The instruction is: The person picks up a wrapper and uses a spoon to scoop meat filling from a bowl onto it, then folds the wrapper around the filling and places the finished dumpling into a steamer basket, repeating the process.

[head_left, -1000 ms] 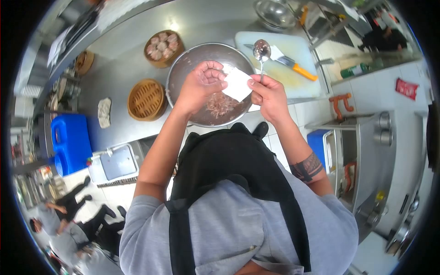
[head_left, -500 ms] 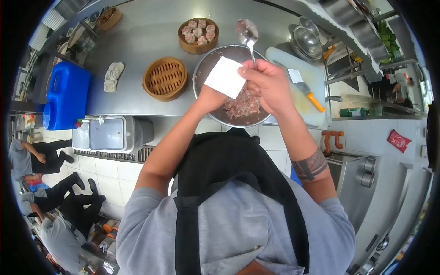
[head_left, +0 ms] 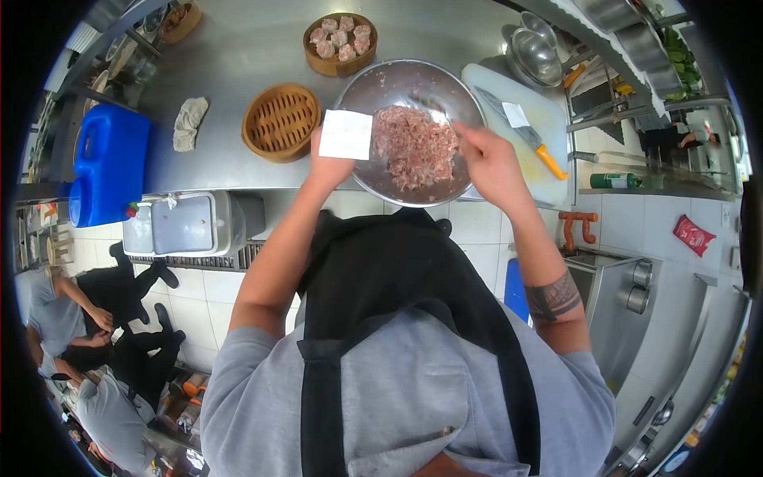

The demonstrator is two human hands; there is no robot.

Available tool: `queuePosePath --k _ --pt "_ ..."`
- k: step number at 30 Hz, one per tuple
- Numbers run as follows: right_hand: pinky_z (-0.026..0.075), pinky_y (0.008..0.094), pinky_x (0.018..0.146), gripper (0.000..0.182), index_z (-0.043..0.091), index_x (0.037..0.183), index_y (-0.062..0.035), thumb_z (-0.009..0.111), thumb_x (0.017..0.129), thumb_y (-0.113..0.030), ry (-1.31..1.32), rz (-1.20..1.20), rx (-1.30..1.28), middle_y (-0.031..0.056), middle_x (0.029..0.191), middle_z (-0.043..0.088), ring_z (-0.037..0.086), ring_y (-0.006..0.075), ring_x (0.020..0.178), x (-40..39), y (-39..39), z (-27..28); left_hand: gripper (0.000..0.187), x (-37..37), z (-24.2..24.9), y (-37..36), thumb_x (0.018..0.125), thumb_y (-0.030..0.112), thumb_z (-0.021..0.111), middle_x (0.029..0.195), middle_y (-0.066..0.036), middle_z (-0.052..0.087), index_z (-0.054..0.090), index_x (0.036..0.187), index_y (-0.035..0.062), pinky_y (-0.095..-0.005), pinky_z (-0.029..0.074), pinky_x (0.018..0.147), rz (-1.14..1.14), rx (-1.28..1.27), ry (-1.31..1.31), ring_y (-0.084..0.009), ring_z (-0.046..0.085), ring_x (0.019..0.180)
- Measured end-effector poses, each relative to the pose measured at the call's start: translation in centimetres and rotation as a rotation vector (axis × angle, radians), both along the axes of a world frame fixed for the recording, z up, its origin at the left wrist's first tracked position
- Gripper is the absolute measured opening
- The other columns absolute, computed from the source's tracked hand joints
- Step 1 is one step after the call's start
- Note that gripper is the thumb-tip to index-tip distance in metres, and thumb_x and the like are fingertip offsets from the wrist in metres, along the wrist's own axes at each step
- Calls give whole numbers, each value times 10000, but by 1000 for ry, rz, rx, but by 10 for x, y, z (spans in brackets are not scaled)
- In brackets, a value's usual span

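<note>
A square white dumpling wrapper [head_left: 346, 137] lies across my left hand [head_left: 332, 170], which supports it at the left rim of a steel mixing bowl [head_left: 381, 78]. Minced meat filling [head_left: 412, 147] is heaped inside that bowl. My right hand [head_left: 493, 163] is closed round the handle of a metal spoon [head_left: 439, 117], whose head is down in the bowl beside the meat; part of it is hard to make out. Just behind the bowl, shaped dumplings [head_left: 340, 38] sit in a round bamboo steamer [head_left: 342, 67].
Left of the bowl is a slatted bamboo steamer [head_left: 280, 123], then a folded cloth [head_left: 189, 125] and a blue jug [head_left: 111, 163]. A knife [head_left: 551, 161] lies on the cutting board [head_left: 483, 82] at right, near metal bowls [head_left: 534, 60]. Other people [head_left: 103, 310] are at lower left.
My left hand has moved left with the wrapper, off the bowl's middle. My right hand has shifted right and lowered the spoon from above the far rim into the bowl.
</note>
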State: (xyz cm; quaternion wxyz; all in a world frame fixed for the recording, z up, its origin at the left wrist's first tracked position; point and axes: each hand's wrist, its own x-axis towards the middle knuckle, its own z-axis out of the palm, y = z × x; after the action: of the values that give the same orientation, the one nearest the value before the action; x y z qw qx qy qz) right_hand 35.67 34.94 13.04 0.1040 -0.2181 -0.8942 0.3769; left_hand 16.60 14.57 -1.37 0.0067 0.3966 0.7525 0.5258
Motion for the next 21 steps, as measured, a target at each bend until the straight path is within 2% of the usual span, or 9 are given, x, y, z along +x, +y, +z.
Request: queuePosePath --k 1,2,3,4,5,7,9,10,21 --pt "554 373 829 366 707 1268 23 604 918 -5 -161 101 178 164 947 710 695 282 884 6 4 -3 227 1 -6 1 859 -12 671 994 -152 780 774 1059 22 -365 591 799 1 -2 -3 -278 760 895" --pt "554 373 829 366 707 1268 23 604 918 -5 -164 101 174 164 947 710 695 282 884 8 3 -12 245 2 -12 3 856 -18 664 994 -151 780 776 1069 26 -371 587 827 1 66 -69 -287 755 905" --pt "561 409 836 376 718 1232 23 588 880 10 -175 175 304 204 943 694 695 335 893 10 1 -26 263 3 -16 4 853 -25 658 995 -151 780 779 1080 31 -377 582 855 0 135 -133 -297 750 915" --pt "568 445 842 388 728 1197 23 571 842 25 -183 249 435 244 938 678 696 388 901 9 -2 -37 263 2 -22 7 853 -25 658 995 -151 780 779 1080 31 -377 582 855 -2 135 -132 -297 750 915" --pt "568 445 842 388 728 1197 23 571 842 25 -183 247 434 244 938 678 696 388 901 4 -8 -47 279 1 -29 10 846 -28 659 1004 -151 779 781 1089 35 -386 572 890 50 143 -20 -305 744 939" --pt "581 506 829 180 723 952 24 603 832 -34 -266 183 478 277 938 700 716 421 947 -16 -28 -65 294 3 -29 12 840 -31 661 1012 -151 777 783 1098 39 -394 561 925 96 147 91 -313 737 963" --pt "584 504 833 178 726 940 37 621 828 -54 -360 182 479 282 938 703 719 427 940 -34 -41 -80 305 8 -22 13 827 -22 675 1029 -161 770 784 1104 43 -410 543 970 120 172 -131 -335 721 1013" --pt "586 502 836 185 729 927 50 639 824 -74 -456 181 481 288 938 707 722 432 933 -39 -45 -84 305 10 -22 13 827 -22 675 1029 -161 770 784 1104 43 -410 543 970 119 169 -130 -335 721 1013" --pt "582 526 837 215 746 962 33 628 829 -86 -472 259 457 271 983 713 719 434 939 -39 -45 -83 259 13 -35 17 815 14 701 1080 -202 740 754 1069 25 -440 558 931 241 167 -129 -396 694 1057"
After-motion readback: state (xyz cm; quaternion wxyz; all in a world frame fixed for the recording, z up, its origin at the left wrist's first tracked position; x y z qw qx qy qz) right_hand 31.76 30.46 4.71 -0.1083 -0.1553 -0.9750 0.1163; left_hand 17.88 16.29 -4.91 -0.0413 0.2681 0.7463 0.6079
